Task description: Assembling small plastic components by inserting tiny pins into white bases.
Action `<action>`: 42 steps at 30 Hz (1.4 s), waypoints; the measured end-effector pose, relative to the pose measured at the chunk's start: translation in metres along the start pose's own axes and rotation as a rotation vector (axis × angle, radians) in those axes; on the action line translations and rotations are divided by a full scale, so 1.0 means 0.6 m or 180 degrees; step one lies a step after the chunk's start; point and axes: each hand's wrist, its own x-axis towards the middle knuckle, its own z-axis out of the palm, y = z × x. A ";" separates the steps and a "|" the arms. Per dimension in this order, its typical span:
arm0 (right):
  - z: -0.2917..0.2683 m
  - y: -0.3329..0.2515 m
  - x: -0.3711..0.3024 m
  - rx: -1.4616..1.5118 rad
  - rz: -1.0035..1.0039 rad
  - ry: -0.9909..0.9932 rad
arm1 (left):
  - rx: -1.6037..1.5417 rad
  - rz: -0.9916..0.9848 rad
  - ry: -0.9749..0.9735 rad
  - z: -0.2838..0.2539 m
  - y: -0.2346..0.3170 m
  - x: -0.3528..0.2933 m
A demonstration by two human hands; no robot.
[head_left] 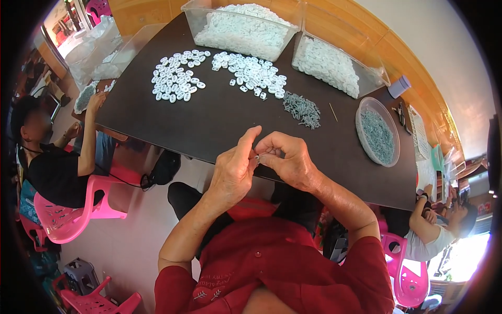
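Centrally in the head view, the person's left hand (234, 170) and right hand (293, 159) meet just past the near edge of the dark table (157, 125). Between their fingertips sits a small pale piece (257, 157); both hands pinch at it, the left with its forefinger stretched upward, the right with thumb and fingers curled together. Its exact shape is too small to tell.

As for writing, the person's red shirt (293, 261) bears a short line of stitched-looking lettering (214, 279), small and tilted, above a red patch with white leaf-like marks.

Beyond the hands, well apart from them, lie a left pile of white oval pieces (175, 78) and a right pile of white pieces (253, 73). Just beside the latter is a heap of blue-grey pins (302, 110), ahead of the right hand, with a thin stick (333, 112) near it. Farther right stands a round clear tub (360, 133) holding more such pins. Along the far side, a large clear bin (190, 22) and a second clear bin (373, 85) hold heaped white pieces. A pale purple cup (399, 87) stands near the tub. One co-worker (57, 172) sits at left, another co-worker (431, 235) at right.
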 end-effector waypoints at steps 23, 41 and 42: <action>0.015 0.016 0.004 -0.0371 -0.0288 0.0268 | -0.1082 -0.0916 0.0433 0.005 -0.002 -0.009; -0.117 0.159 0.163 -0.2679 -0.0852 0.1210 | -0.2105 -0.1152 0.0721 0.023 -0.054 0.000; -0.118 0.168 0.166 -0.2929 -0.0879 0.1136 | -0.2112 -0.1151 0.0712 0.025 -0.053 0.001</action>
